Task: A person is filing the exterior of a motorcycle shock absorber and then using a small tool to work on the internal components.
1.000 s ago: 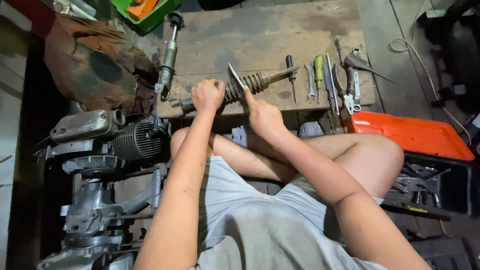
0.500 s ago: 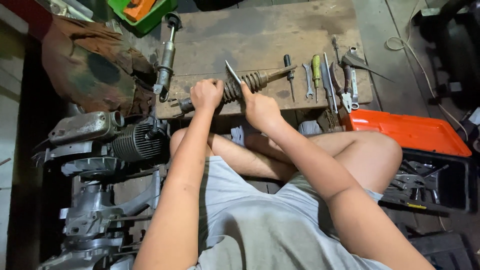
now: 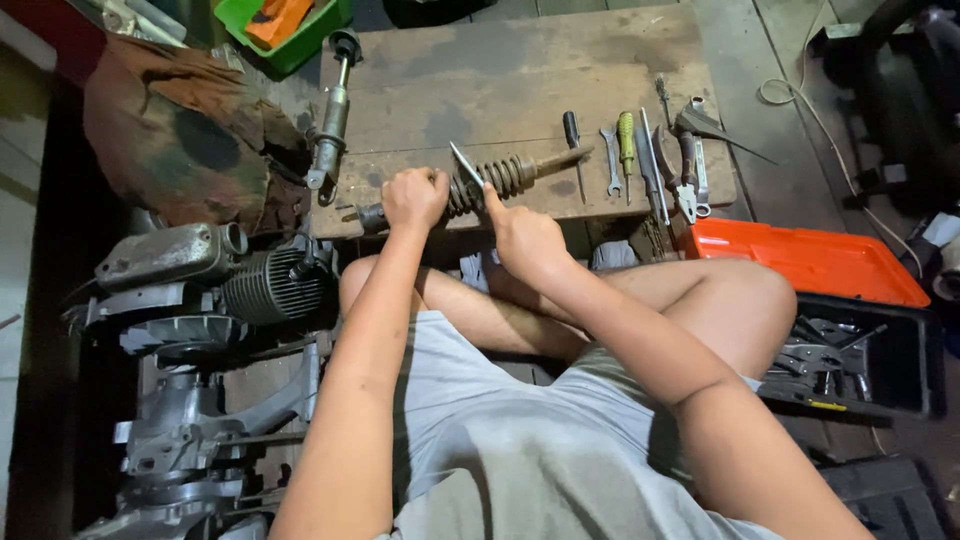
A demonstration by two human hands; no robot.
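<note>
my left hand [image 3: 415, 197] grips the coil-spring shock absorber [image 3: 490, 180] lying along the near edge of the wooden counter [image 3: 500, 80]; my right hand [image 3: 522, 237] holds a thin metal blade [image 3: 466, 163] against its spring, hand tools [image 3: 650, 160] lined up toward the right edge

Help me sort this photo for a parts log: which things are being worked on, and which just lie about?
In hand:
- coil-spring shock absorber, gripped by left hand
- flat metal blade, held by right hand

Lying about:
- second shock absorber
- screwdrivers, spanner, pliers
- orange toolbox lid
- engine
</note>
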